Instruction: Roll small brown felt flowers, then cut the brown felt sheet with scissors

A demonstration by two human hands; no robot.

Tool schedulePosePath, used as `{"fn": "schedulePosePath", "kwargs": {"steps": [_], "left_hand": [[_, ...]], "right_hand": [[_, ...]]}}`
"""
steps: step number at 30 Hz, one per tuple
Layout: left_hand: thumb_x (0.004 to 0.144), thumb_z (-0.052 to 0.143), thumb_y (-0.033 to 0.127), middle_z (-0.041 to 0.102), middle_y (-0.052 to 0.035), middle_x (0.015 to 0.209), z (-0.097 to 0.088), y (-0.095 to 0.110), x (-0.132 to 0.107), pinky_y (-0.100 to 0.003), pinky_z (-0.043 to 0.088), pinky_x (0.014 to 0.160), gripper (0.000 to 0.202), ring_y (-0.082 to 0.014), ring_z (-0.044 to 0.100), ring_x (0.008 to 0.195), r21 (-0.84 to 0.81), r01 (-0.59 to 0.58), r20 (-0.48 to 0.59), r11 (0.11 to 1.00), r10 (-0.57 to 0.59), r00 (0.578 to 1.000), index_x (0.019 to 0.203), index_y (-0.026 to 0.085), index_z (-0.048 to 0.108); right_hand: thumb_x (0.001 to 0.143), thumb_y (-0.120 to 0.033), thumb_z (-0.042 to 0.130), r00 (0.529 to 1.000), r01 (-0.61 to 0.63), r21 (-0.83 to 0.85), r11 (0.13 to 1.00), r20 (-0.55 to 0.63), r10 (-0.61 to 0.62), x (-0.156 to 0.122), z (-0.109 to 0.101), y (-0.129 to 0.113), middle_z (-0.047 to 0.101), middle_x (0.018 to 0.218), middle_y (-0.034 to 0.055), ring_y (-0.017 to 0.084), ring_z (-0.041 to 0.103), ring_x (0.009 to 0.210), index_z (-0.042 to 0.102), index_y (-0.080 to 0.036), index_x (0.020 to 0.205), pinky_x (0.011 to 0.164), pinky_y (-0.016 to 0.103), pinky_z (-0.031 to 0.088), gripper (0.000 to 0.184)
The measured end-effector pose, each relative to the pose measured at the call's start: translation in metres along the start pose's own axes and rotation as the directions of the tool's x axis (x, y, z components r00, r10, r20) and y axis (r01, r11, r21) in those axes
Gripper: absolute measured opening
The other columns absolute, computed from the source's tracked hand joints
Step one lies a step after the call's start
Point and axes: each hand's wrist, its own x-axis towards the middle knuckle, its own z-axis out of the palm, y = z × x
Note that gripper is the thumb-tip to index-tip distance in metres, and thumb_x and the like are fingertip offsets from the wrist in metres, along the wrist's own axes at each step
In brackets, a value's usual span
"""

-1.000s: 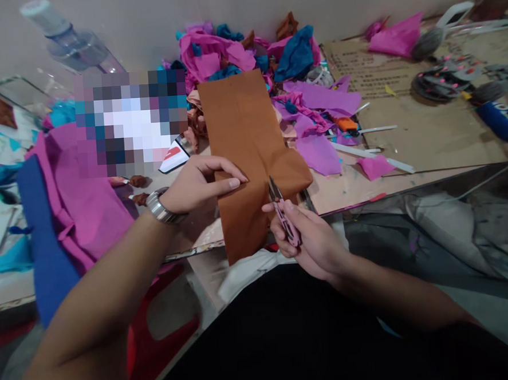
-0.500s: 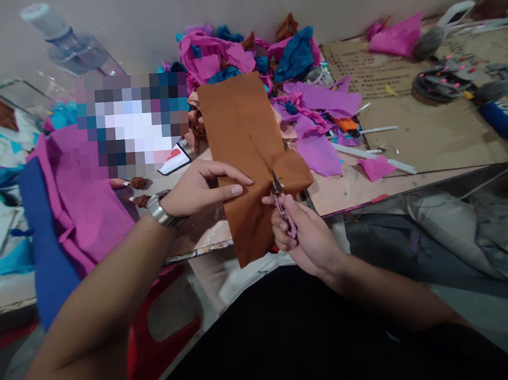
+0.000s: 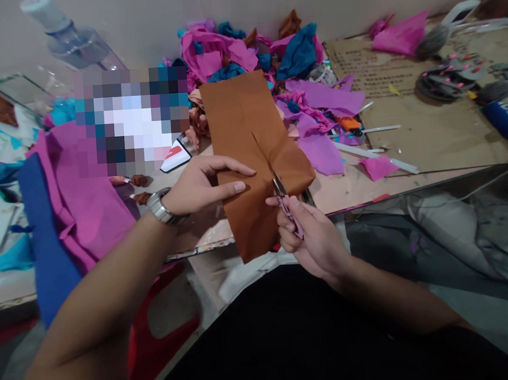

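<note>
A long brown sheet, cloth or crepe-like paper, lies on the table with its lower corner hanging over the front edge. A slit runs down its middle, and its right side bulges up. My left hand rests on the sheet's left part with thumb and forefinger spread; its other fingers are mostly hidden. My right hand is closed around pink-handled thread snips. The blades point up and away from me and meet the sheet at the slit's lower end. I cannot see what lies beneath the raised fold.
Crumpled pink, blue and brown scraps are heaped behind the sheet. Purple pieces and white strips lie to its right, near flat cardboard. Pink cloth and a blue piece drape at left. A clear bottle stands behind.
My right hand and the snips have shifted slightly right and down, and the blades look a little farther apart. My left hand stays on the sheet.
</note>
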Motion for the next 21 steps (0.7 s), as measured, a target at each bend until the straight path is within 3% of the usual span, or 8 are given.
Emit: {"fn": "schedulePosePath", "kwargs": {"steps": [3, 7, 15, 18, 21], "left_hand": [[0.084, 0.090, 0.049, 0.085, -0.0135, 0.118, 0.0014, -0.0007, -0.0009, -0.032, 0.062, 0.097, 0.042, -0.0238, 0.081, 0.106, 0.010, -0.030, -0.005, 1.000, 0.030, 1.000, 0.116, 0.021, 0.086], [0.085, 0.089, 0.050, 0.086, -0.0116, 0.114, 0.0032, -0.0013, -0.0011, -0.031, 0.063, 0.094, 0.040, -0.0235, 0.082, 0.102, 0.063, -0.051, 0.019, 0.997, 0.050, 0.999, 0.114, 0.022, 0.087], [0.086, 0.087, 0.051, 0.086, -0.0108, 0.114, 0.0052, 0.0020, -0.0024, -0.034, 0.062, 0.097, 0.039, -0.0254, 0.081, 0.103, 0.070, 0.020, 0.019, 0.997, -0.021, 1.000, 0.113, 0.023, 0.087], [0.086, 0.087, 0.049, 0.084, -0.0115, 0.122, 0.0061, 0.0031, -0.0016, -0.036, 0.061, 0.103, 0.040, -0.0280, 0.078, 0.114, 0.011, 0.052, -0.032, 0.999, -0.052, 0.998, 0.116, 0.023, 0.086], [0.085, 0.088, 0.049, 0.076, -0.0129, 0.140, 0.0098, -0.0026, 0.0019, -0.038, 0.059, 0.110, 0.050, -0.0314, 0.070, 0.133, -0.152, 0.083, -0.140, 0.985, -0.105, 0.985, 0.127, 0.023, 0.080]], "right_hand": [[0.099, -0.056, 0.074, 1.000, -0.005, 0.001, 1.000, 0.000, 0.005, 0.0006, -0.0010, 0.0011, 0.042, 0.067, -0.0101, 0.002, 0.021, 0.045, 0.076, -0.018, 0.115, 0.046, 0.026, 0.011, 0.042], [0.101, -0.056, 0.071, 1.000, 0.000, -0.007, 1.000, -0.006, 0.000, 0.0057, -0.0011, 0.0027, 0.043, 0.067, -0.0101, 0.003, 0.022, 0.045, 0.076, -0.018, 0.117, 0.047, 0.027, 0.011, 0.041], [0.102, -0.056, 0.070, 1.000, -0.003, -0.010, 1.000, -0.024, 0.002, 0.0072, -0.0016, 0.0025, 0.042, 0.066, -0.0103, 0.003, 0.022, 0.044, 0.075, -0.018, 0.117, 0.047, 0.027, 0.013, 0.042], [0.101, -0.058, 0.071, 0.999, -0.009, -0.025, 1.000, -0.032, 0.008, 0.0031, -0.0026, 0.0009, 0.042, 0.065, -0.0099, 0.003, 0.020, 0.045, 0.075, -0.018, 0.115, 0.047, 0.027, 0.011, 0.042], [0.102, -0.058, 0.069, 0.999, -0.025, -0.027, 0.999, -0.036, 0.024, 0.0002, -0.0035, -0.0008, 0.041, 0.065, -0.0094, 0.004, 0.019, 0.045, 0.075, -0.018, 0.114, 0.047, 0.026, 0.011, 0.042]]}}
